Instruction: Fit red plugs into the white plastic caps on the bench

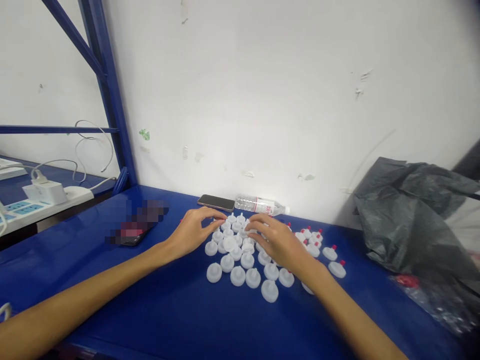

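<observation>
Several small white round caps (240, 260) lie grouped on the blue table (168, 310). To their right sit more white caps with red tips (330, 252). My left hand (195, 231) rests at the left edge of the group, fingers curved and touching the far caps. My right hand (275, 242) lies over the right part of the group, fingers bent onto the caps. Whether either hand grips a cap is hidden by the fingers.
A phone (216, 202) and a lying water bottle (260, 205) are against the white wall. A dark plastic bag (412, 215) sits at the right, a clear bag with red parts (431, 295) below it. A power strip with charger (45, 195) lies left, beside a blue frame post (108, 95).
</observation>
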The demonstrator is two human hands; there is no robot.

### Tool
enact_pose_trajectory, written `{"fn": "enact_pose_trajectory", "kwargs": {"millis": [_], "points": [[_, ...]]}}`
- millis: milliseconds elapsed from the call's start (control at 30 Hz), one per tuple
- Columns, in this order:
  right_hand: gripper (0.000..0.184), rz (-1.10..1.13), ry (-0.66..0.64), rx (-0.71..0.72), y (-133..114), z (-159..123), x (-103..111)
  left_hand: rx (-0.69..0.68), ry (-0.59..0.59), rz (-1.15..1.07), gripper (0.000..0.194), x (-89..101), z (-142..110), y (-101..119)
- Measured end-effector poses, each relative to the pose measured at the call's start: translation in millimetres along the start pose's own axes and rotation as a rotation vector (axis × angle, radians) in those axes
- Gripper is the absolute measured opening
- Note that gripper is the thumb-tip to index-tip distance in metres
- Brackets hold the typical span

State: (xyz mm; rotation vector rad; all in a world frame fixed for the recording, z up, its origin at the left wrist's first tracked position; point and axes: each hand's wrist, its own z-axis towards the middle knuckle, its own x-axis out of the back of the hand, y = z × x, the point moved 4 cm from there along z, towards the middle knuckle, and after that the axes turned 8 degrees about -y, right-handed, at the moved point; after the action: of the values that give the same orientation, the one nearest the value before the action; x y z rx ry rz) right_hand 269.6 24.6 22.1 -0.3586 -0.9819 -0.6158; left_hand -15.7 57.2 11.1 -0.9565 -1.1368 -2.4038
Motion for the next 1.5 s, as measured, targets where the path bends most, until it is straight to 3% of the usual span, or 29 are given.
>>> {"fn": "enact_pose_trajectory", "kwargs": {"millis": [167, 300, 433, 833, 967, 1167, 1500], "points": [[0.028, -0.023, 0.025, 0.147, -32.6, 5.3, -5.4, -0.024, -0.018, -0.16, 0.027, -2.7, -4.0, 16.2], [0.029, -0.006, 0.036, 0.228, -42.2, 6.8, -5.6, -0.055, -0.063, -0.177, 0.024, -3.2, -4.0, 24.9], [0.026, -0.01, 0.077, 0.21, -42.8, 5.4, -4.3, -0.051, -0.084, -0.147, 0.021, -2.6, -4.1, 25.8], [0.043, -0.09, 0.102, 0.143, -43.6, 1.8, -3.6, -0.026, -0.099, -0.217, 0.023, -2.5, -3.3, 26.5], [0.049, -0.05, 0.106, 0.112, -42.7, -0.1, -5.4, -0.053, -0.077, -0.134, 0.022, -2.3, -5.6, 26.5], [0.035, 0.028, 0.238, 0.162, -47.0, 3.5, -1.7, -0.126, -0.132, 0.073, 0.027, -7.2, -8.7, 21.2], [0.045, -0.077, 0.314, 0.243, -58.6, 6.2, -5.3, -0.335, -0.091, 0.177, 0.038, -11.7, -13.9, 25.1]]}}
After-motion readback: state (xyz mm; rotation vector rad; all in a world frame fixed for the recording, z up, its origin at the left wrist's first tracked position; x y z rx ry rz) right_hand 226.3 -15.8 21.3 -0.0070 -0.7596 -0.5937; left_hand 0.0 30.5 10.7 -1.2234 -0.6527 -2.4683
